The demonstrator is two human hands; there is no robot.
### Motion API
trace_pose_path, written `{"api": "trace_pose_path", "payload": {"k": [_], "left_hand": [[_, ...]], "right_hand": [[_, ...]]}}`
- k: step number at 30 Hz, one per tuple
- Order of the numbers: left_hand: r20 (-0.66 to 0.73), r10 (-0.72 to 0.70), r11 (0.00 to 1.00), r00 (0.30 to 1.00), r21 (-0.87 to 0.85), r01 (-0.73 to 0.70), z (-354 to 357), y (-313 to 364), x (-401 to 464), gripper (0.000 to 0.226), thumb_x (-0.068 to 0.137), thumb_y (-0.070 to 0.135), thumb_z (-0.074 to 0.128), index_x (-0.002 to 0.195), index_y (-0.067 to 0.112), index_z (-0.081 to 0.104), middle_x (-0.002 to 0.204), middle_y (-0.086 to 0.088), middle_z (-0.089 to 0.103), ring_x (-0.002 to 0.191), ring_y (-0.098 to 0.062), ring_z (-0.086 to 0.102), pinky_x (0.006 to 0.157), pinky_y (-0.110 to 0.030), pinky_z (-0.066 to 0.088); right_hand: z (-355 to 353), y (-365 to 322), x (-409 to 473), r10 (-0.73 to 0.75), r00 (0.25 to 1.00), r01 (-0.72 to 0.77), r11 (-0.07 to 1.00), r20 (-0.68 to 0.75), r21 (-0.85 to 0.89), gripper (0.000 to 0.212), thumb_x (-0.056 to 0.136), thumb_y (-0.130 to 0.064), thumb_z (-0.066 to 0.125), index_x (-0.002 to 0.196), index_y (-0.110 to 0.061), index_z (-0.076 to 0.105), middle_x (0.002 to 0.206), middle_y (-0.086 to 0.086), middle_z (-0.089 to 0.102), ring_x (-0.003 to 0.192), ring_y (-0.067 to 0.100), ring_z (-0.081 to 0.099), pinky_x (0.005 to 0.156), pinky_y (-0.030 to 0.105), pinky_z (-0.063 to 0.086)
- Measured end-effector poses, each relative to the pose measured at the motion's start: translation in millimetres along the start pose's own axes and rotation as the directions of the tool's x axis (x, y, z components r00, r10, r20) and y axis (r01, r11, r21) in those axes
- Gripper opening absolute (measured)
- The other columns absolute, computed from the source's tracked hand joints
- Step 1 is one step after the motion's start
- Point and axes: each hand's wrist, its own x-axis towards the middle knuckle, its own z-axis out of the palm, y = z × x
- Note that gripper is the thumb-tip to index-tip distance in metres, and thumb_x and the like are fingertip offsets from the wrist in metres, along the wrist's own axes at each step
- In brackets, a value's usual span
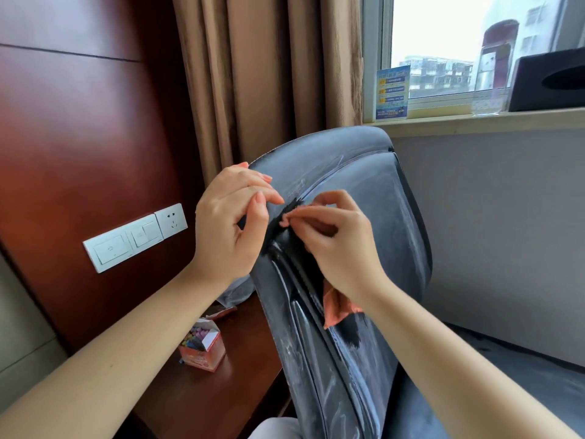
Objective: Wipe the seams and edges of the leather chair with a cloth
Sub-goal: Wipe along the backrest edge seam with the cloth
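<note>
Two hands: both work at the upper back of the leather chair (373, 198).
Chair: dark leather dulled by a whitish, chalky film; a black, clean-looking patch shows along the seam (292, 248) between the hands.
Right hand (335, 245): pinches an orange cloth (337, 304) at the fingertips against the seam; the rest of the cloth hangs out below the wrist.
Left hand (228, 229): fingers lie over the chair's left edge, thumb raised; it looks as if it steadies the leather, though how firmly it grips I cannot tell.
Desk (221, 384): dark wood, left of the chair, bearing an open box of coloured chalk (202, 346).
Wall: white switch panel (136, 237) on a red-brown board.
Window sill (493, 117): blue card, black box.
</note>
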Motion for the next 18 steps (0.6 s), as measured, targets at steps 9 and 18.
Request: {"api": "trace_pose_path", "payload": {"k": [9, 18], "left_hand": [[0.012, -0.008, 1.0, 1.0, -0.004, 0.008, -1.6, 0.7, -1.3, 0.039, 0.089, 0.005, 0.035, 0.073, -0.002, 0.069, 0.076, -0.012, 0.065, 0.088, -0.022, 0.06, 0.094, -0.037, 0.042], [0.04, -0.027, 0.999, 0.999, 0.028, 0.026, -2.3, 3.7, 1.9, 0.039, 0.09, 0.005, 0.036, 0.07, -0.002, 0.069, 0.075, -0.011, 0.065, 0.087, -0.022, 0.06, 0.094, -0.037, 0.043]], "right_hand": [[0.8, -0.3, 16.4, 0.077, 0.997, -0.076, 0.995, 0.022, -0.067, 0.009, 0.083, -0.017, 0.069, 0.084, -0.022, 0.077, 0.097, -0.003, 0.054, 0.092, 0.01, 0.053, 0.083, 0.018, 0.039], [1.1, 0.8, 32.7, 0.169, 0.986, -0.169, 0.981, -0.01, -0.095, 0.009, 0.083, -0.018, 0.068, 0.084, -0.022, 0.076, 0.09, -0.007, 0.052, 0.076, 0.0, 0.05, 0.07, 0.006, 0.035]]}}
